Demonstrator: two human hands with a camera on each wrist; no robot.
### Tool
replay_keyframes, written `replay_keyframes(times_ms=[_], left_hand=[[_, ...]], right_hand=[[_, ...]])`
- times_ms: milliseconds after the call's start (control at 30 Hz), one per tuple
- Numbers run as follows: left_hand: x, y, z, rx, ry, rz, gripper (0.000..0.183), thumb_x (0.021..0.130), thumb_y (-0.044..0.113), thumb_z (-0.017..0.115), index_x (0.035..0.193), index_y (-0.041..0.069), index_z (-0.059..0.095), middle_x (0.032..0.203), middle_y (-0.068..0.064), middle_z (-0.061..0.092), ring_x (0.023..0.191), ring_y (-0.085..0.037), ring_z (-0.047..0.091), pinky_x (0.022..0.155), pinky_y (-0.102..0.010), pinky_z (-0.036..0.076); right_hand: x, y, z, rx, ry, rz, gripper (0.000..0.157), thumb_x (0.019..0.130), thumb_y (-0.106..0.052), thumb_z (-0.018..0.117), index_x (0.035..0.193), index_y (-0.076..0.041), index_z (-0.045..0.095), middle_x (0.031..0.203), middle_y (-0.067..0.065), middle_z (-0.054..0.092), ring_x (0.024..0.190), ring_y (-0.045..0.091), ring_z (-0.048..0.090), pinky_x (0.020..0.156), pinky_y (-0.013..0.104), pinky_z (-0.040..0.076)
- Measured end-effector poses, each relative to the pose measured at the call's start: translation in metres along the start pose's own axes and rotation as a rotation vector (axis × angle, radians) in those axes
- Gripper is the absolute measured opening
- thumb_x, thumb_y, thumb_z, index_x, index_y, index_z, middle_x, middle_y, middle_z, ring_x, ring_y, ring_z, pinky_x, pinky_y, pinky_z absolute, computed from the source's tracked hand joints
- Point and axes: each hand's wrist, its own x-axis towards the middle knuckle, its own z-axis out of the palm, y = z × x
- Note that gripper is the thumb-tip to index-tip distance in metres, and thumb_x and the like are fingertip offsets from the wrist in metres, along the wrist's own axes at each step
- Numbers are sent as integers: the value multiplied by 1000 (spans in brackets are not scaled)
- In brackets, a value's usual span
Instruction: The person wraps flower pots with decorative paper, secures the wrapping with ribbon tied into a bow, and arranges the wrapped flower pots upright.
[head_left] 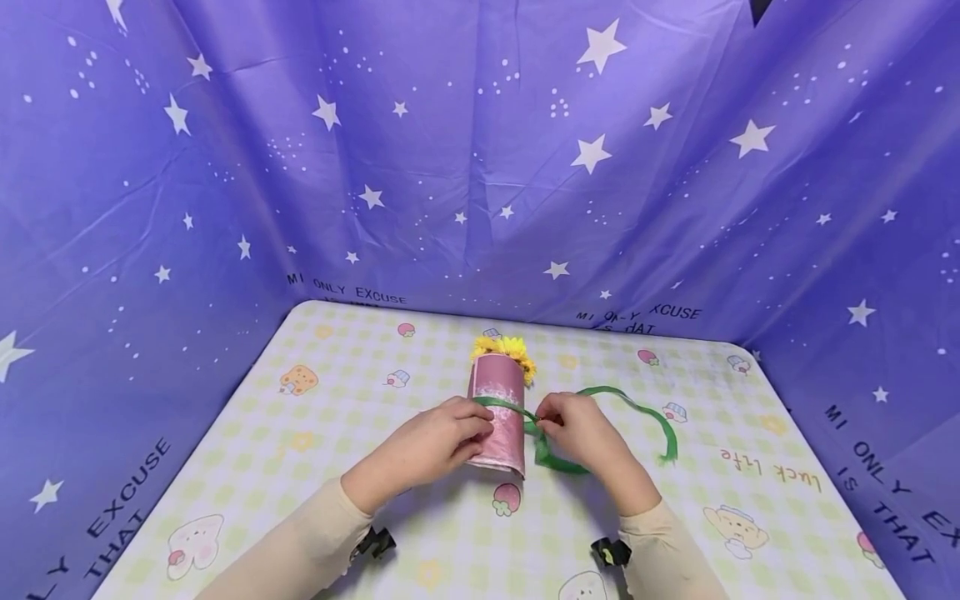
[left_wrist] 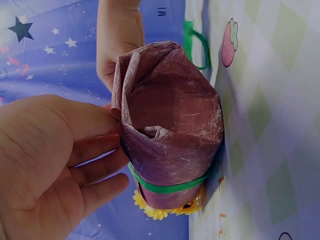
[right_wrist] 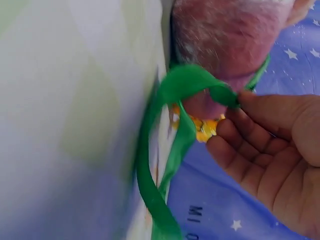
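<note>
A small bouquet wrapped in pink paper lies on the table, its yellow flowers showing at the far end. My left hand pinches the paper's left edge between thumb and fingers. In the left wrist view the near end of the wrapper gapes open, with overlapping folded edges. A green ribbon passes across the middle of the wrapper. On the right side, my right hand pinches the ribbon between thumb and index finger, close beside the paper. Loose ribbon loops down from those fingertips and trails onto the table.
The table wears a pale green checked cloth printed with cartoons. Purple star-patterned curtains stand around its back and sides. Black straps sit at both wrists over cream sleeves.
</note>
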Motion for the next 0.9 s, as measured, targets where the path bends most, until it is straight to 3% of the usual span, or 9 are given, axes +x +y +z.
replay_keyframes(times_ms=[233, 367, 467, 733, 900], left_hand=[[0, 5, 1, 8, -10, -9, 24, 96, 19, 72, 119, 14, 74, 129, 2, 67, 122, -16, 61, 104, -30, 52], [-1, 6, 3, 12, -5, -22, 23, 96, 20, 72, 119, 15, 74, 129, 2, 67, 121, -16, 61, 102, -30, 53], [-1, 6, 4, 16, 4, -27, 23, 96, 19, 72, 119, 15, 74, 129, 2, 68, 119, -16, 61, 101, -30, 54], [-1, 8, 4, 40, 5, -38, 24, 97, 19, 70, 120, 14, 74, 130, 2, 68, 119, -16, 62, 104, -30, 52], [-1, 10, 4, 61, 7, -34, 25, 97, 19, 70, 121, 14, 74, 130, 2, 68, 118, -16, 63, 102, -30, 53]], right_hand=[[-10, 16, -35, 18, 56, 60, 3, 92, -11, 75, 93, -9, 73, 83, -1, 71, 74, 12, 63, 65, 31, 53], [-14, 42, -56, -42, 139, 106, 8, 93, -12, 74, 97, -5, 75, 86, 5, 74, 76, 19, 66, 69, 40, 56], [-17, 67, -68, -114, 149, 151, 15, 93, -13, 73, 103, -2, 74, 90, 11, 75, 81, 26, 68, 74, 47, 56], [-23, 124, -85, -241, -8, 330, 35, 94, -16, 69, 119, 9, 66, 112, 30, 68, 102, 47, 64, 82, 58, 53], [-26, 145, -86, -246, -129, 392, 39, 93, -18, 71, 119, 11, 65, 116, 31, 67, 102, 47, 64, 81, 57, 54]])
